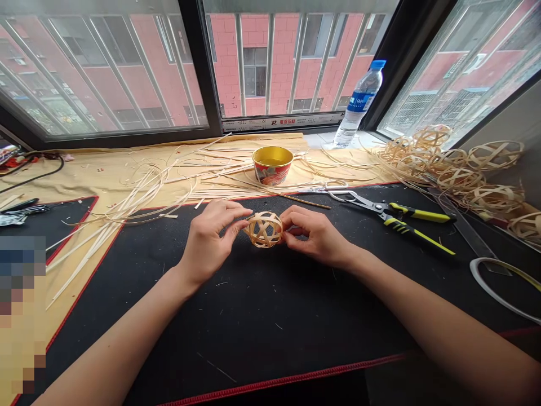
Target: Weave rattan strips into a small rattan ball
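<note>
A small open-weave ball of pale bamboo strips point(265, 230) is held just above the black mat point(253, 327), between my two hands. My left hand point(214, 237) pinches its left side with thumb and forefinger. On the opposite side, the fingers of my right hand point(310, 232) are curled closed against the weave. Behind the ball stands a red paper bowl point(273, 166) with a gold inside. Loose bamboo strips point(139, 194) lie to the left and behind.
Pliers with yellow-black handles point(406, 217) and scissors point(338, 189) lie at the right. Several woven balls point(465, 169) are piled at the back right. A water bottle point(359, 104) stands by the window. A steel ruler point(469, 231) and a ring-shaped strip point(486, 282) lie far right.
</note>
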`<state>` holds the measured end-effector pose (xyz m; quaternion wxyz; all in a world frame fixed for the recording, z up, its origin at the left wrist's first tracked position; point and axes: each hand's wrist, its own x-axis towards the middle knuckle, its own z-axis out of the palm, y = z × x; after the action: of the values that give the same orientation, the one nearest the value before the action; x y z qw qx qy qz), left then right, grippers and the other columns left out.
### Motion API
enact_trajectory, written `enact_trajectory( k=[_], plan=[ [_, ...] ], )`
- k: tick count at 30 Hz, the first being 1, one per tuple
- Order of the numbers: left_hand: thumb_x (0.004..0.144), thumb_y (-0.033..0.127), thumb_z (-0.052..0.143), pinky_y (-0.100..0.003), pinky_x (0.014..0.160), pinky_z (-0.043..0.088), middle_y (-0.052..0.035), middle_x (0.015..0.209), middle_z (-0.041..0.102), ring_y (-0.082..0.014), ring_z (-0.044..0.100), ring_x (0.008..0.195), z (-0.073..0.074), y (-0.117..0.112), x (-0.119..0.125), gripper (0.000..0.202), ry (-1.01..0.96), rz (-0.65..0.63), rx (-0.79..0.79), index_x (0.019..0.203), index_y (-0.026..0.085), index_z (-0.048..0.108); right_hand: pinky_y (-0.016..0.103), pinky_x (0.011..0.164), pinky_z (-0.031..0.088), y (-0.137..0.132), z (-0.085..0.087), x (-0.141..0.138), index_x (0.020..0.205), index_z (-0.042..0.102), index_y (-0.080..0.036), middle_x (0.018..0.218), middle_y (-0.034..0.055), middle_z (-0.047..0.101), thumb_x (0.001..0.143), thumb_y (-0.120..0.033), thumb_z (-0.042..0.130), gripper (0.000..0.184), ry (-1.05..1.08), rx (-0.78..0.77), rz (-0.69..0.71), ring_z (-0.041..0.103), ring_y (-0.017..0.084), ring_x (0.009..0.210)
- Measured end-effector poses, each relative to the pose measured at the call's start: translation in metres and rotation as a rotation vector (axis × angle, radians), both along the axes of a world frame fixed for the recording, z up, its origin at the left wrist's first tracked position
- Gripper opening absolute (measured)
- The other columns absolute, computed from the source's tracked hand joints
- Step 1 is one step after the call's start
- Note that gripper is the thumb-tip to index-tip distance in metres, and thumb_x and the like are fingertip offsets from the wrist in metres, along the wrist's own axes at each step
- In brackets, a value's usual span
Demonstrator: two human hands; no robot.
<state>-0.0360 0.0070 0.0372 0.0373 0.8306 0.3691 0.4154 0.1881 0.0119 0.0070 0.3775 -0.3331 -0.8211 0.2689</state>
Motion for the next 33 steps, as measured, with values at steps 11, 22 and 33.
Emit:
enact_trajectory(
  k=[11,22,33],
  plan=[
    [0.083,0.01,0.059,-0.032,0.075,0.05,-0.0067,0.078,0.068,-0.0173,0.061,0.079,-0.001,-0.001,0.001,0.014,0.058,-0.083,0.107,0.09,0.014,0.07,0.024,0.063,0.057,-0.001,-0.002,-0.002,0.081,0.059,-0.017,0.089,0.0062,0.059,0.078,-0.014,0.055,0.005,0.032,-0.057,0.006,0.06,0.013,0.078],
    [0.067,0.058,0.07,-0.026,0.054,0.046,-0.006,0.067,0.065,-0.0149,0.061,0.059,0.014,0.003,-0.002,0.046,-0.696,0.034,-0.939,0.068,0.012,0.065,0.025,0.063,0.056,-0.001,0.003,-0.003,0.081,0.058,-0.018,0.087,0.0044,0.059,0.079,-0.014,0.057,0.005,0.263,-0.096,-0.007,0.061,0.013,0.076],
    [0.064,0.038,0.08,-0.026,0.062,0.051,-0.0061,0.07,0.065,-0.0128,0.058,0.064,0.018,-0.002,0.0,0.028,-0.78,-0.226,-1.313,0.069,0.013,0.068,0.027,0.068,0.055,-0.003,0.005,-0.006,0.081,0.059,-0.018,0.084,0.0048,0.059,0.084,-0.032,0.06,0.014,0.385,-0.138,0.042,0.062,0.014,0.077]
  ],
)
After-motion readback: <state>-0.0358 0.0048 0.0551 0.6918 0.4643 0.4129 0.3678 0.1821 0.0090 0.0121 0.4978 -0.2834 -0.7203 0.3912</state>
